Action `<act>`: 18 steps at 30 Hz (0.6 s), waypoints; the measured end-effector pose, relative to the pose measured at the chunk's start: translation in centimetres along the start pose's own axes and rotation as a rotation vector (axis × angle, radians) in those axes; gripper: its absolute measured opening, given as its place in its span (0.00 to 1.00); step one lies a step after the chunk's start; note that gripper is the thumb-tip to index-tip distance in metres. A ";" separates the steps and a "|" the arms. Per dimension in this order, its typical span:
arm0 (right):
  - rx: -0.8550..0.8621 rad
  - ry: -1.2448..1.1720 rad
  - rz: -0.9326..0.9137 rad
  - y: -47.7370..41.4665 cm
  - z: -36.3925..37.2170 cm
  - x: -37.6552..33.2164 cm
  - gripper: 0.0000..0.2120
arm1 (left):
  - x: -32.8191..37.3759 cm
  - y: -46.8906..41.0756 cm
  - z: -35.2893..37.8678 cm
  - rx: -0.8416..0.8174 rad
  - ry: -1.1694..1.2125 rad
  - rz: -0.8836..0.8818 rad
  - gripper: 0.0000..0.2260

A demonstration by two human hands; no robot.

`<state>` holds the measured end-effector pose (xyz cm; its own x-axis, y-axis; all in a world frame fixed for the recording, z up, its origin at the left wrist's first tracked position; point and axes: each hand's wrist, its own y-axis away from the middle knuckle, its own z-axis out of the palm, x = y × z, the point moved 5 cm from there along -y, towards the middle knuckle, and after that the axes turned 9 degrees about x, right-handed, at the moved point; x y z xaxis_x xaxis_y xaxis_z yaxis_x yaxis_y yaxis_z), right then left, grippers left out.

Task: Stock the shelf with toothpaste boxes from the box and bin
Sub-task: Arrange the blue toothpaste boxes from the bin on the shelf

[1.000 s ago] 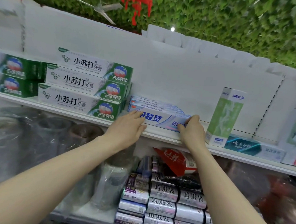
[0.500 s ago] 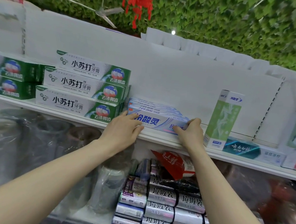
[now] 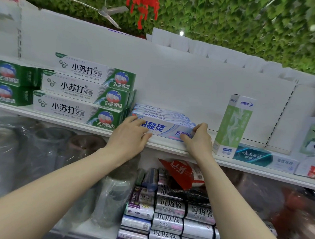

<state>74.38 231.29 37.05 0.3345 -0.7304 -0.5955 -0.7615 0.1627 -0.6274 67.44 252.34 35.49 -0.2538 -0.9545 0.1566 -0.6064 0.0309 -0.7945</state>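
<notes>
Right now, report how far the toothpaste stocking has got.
Done: green boxes stacked three high. In hand: left hand and right hand hold the front blue box at the edge of the shelf, more behind it. Left: bare shelf toward the upright box; supply out of view.

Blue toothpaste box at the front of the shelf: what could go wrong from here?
1. The blue toothpaste box sits at the very front of the shelf; if the left hand and right hand let go there, it might tip off.
2. Sliding it rightward could knock over the upright green box.
</notes>
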 end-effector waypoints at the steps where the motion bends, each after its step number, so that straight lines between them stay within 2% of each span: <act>1: -0.001 0.009 -0.003 0.0 0.1 -0.1 0.18 | 0.2 -0.1 0.0 0.018 0.001 0.014 0.15; 3: 0.029 0.027 -0.043 0.1 0.1 -0.5 0.18 | 0.5 -0.3 -0.1 0.055 0.009 0.046 0.14; 7: 0.059 0.150 -0.184 0.4 0.8 -1.8 0.26 | 1.2 -1.0 0.3 0.016 0.022 0.053 0.16; 12: -0.047 0.212 -0.136 0.3 1.8 -1.5 0.21 | 1.3 -1.5 1.1 -0.023 0.007 0.058 0.18; 18: 0.016 0.274 -0.159 0.3 1.6 -1.6 0.22 | 1.1 -1.2 1.3 -0.063 0.017 0.055 0.19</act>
<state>74.47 233.53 36.97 0.2852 -0.8985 -0.3336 -0.7023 0.0410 -0.7107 68.82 250.83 35.85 -0.3003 -0.9458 0.1241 -0.6372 0.1021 -0.7639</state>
